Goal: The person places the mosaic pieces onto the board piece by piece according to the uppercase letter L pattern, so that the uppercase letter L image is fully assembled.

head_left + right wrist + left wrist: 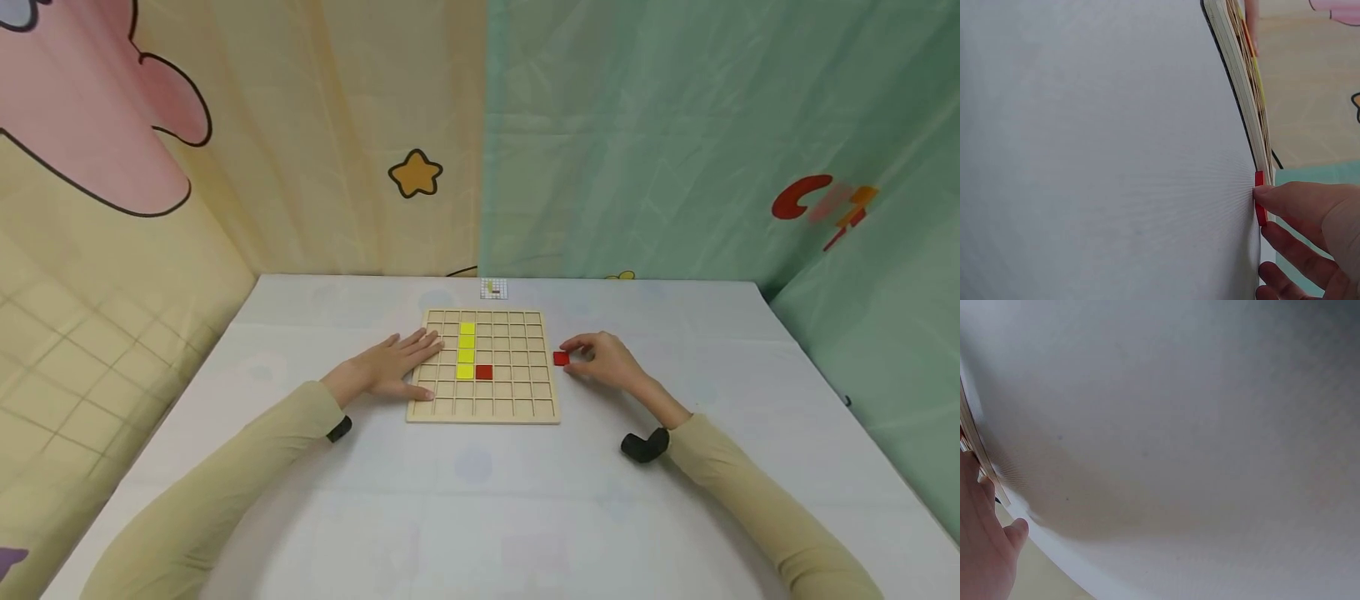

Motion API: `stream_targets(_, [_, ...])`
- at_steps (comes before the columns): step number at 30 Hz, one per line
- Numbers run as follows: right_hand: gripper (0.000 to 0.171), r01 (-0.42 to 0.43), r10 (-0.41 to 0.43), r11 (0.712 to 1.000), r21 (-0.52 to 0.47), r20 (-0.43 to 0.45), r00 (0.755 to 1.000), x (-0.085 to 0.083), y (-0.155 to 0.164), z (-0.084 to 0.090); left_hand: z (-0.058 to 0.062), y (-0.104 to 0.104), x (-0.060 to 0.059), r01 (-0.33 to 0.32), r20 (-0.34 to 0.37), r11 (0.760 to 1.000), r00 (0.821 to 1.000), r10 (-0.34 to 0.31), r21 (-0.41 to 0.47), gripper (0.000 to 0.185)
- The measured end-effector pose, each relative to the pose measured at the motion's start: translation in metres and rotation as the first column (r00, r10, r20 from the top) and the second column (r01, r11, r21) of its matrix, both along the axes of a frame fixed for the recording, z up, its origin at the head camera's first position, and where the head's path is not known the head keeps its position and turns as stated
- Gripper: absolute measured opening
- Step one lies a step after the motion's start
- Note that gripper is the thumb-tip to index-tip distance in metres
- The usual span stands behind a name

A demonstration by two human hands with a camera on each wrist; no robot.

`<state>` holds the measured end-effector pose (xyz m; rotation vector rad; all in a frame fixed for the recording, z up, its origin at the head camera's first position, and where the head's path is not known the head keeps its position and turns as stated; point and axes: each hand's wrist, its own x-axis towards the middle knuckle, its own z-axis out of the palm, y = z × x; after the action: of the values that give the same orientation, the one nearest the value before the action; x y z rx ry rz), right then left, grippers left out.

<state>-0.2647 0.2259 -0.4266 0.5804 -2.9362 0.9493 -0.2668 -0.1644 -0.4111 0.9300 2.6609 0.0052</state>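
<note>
Nearest us, our left hand lies flat, fingers straight, pressing the left edge of the wooden grid board. Our right hand pinches a loose red tile on the white table, just beside the board's right edge. On the board, four yellow tiles form a column, with another red tile touching the lowest. Farther back lies a small pattern card.

Left hand flat, palm down, fingers straight and spread, pointing inward. Right hand low, fingers curled, fingertips pinching. Both forearms in beige sleeves, angled inward; dark band at each wrist.
</note>
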Motion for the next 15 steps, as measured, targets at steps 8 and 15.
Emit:
stream_targets(8, [0.032,-0.001,0.001,1.000,0.026,0.002,1.000,0.0029,-0.0031,0.0035,0.0040,-0.0007,0.0014,-0.005,0.007,1.000,1.000,0.005,-0.002,0.094])
stream_targets(15, [0.030,0.005,-0.006,0.999,0.051,0.007,1.000,0.0044,-0.0041,0.0031,0.0025,0.0001,0.0022,-0.002,0.020,1.000,1.000,0.002,0.023,0.094])
